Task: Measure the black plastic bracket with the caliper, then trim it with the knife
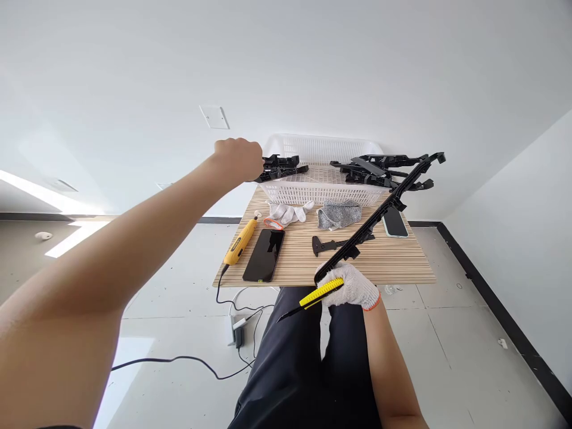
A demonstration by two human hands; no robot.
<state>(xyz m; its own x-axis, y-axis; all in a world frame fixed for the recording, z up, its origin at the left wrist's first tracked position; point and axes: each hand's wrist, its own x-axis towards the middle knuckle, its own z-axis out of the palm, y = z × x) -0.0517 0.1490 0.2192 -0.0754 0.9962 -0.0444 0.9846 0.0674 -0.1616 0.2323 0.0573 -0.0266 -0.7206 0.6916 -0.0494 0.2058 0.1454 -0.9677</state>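
Clock directions are read from the wearer's seat, 12 o'clock straight ahead.

Right hand (353,286): gloved, closed around both the near end of the strip (378,215) and the knife (320,293). The strip runs from this grip toward between 1 and 2 o'clock, slanting over the caliper (328,245) and reaching past the basket (322,193) at its far end. The blade (290,313) points to 8 o'clock, above a trouser leg (286,339).

Left hand (239,159): bare, fingers curled, toward 11 o'clock beside the left stack (283,167) at the basket. Its fingertips are hidden; whether it grips the stack cannot be told.

Assessment: sharing one grip between strip and knife is judged workable for holding only. While the left hand is away, the blade should be kept still and clear of the leg, preferably retracted if it can be. The strip's far end should be held clear of the right stack (370,170), where its tabs could snag. The bare hand would be better protected by the white glove (292,213), toward 11 o'clock on the table (397,268).
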